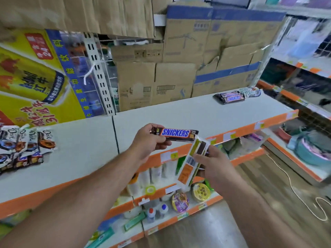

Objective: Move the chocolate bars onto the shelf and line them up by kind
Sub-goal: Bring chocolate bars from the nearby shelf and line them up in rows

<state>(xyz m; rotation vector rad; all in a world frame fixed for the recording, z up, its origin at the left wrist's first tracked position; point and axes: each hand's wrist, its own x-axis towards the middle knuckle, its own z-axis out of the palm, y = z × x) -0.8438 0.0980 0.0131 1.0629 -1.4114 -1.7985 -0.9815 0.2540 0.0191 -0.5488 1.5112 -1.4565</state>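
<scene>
Above the shelf (179, 111) edge, the left hand (150, 140) gripped a Snickers bar (176, 134) crosswise, the right hand (215, 163) a white-wrapped bar (192, 162) lengthwise; the Dove rows (26, 138) lay leftward, nearer the left hand.

The Snickers bar (176, 134) and the white packet (189, 163) wore glossy plastic wrappers, as did the Dove bars (26, 140) at nine o'clock. The shelf (179, 111) looked like smooth, matt metal; the cardboard boxes (157, 83) at twelve o'clock were dull and creased, and the floor (268, 179) showed wood grain.
</scene>
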